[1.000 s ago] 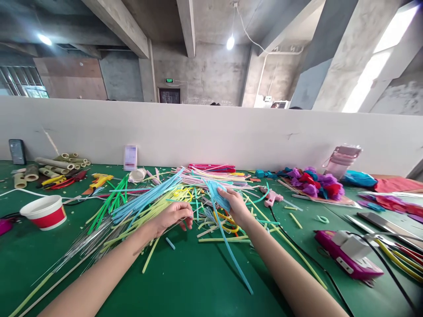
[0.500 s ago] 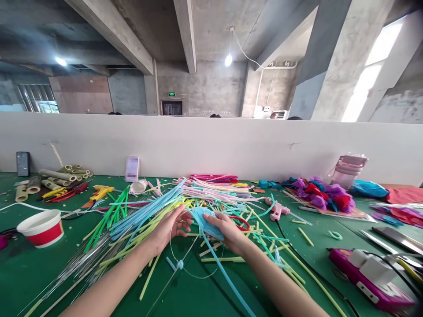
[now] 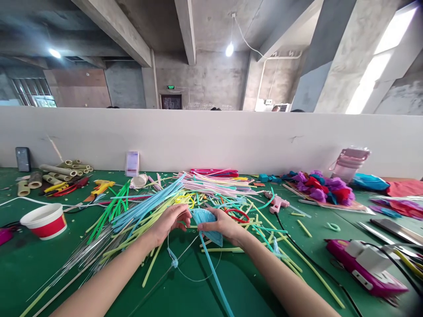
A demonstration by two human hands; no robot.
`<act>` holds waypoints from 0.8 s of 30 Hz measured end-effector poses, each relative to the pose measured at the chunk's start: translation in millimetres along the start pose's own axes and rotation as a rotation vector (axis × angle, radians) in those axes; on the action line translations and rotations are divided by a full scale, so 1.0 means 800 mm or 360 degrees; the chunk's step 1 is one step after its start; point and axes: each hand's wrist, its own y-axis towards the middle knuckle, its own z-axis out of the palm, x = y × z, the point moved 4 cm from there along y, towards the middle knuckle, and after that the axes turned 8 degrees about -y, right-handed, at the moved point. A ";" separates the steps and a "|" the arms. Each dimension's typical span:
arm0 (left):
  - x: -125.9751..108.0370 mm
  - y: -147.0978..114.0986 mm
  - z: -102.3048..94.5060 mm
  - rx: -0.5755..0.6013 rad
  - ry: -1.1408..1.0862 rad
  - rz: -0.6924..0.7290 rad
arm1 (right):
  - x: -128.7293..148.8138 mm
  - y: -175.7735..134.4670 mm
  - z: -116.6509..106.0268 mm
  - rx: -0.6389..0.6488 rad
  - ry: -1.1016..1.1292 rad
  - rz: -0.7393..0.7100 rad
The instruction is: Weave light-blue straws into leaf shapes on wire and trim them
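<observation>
My right hand [image 3: 223, 226] grips a light-blue fan-shaped piece [image 3: 206, 215], with the thumb across its front. From it a flat blue strip [image 3: 213, 273] hangs toward the table's front edge. My left hand [image 3: 175, 220] is beside the piece's left edge, fingers curled in a pinch at a thin wire. That thin wire [image 3: 194, 280] bows below both hands in a loose loop. A small blue knot [image 3: 174, 263] sits on the wire where a straight length crosses it. The fingertips of my left hand are partly hidden.
Blue strips [image 3: 148, 204], green strips [image 3: 112, 211] and pink strips [image 3: 214, 189] lie heaped behind my hands. A paper cup [image 3: 44, 222] and a yellow glue gun [image 3: 101, 188] are left. To the right are a pink glue gun [image 3: 276, 202] and a purple power strip [image 3: 363, 268].
The blue fan-shaped piece has turned in my right hand, and the thumb has shifted left and lower over it. The hanging strip and the knot have swung left.
</observation>
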 end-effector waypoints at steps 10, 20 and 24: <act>0.006 0.003 -0.014 -0.0029 0.0211 -0.0343 | -0.002 -0.001 0.000 -0.0086 -0.0032 0.0041; -0.005 0.004 -0.015 -0.0053 0.0382 -0.0122 | -0.005 -0.003 0.014 0.0117 -0.0063 0.0074; -0.010 0.003 -0.010 -0.0062 0.0664 0.0096 | -0.011 -0.002 0.013 0.0144 -0.0098 0.0094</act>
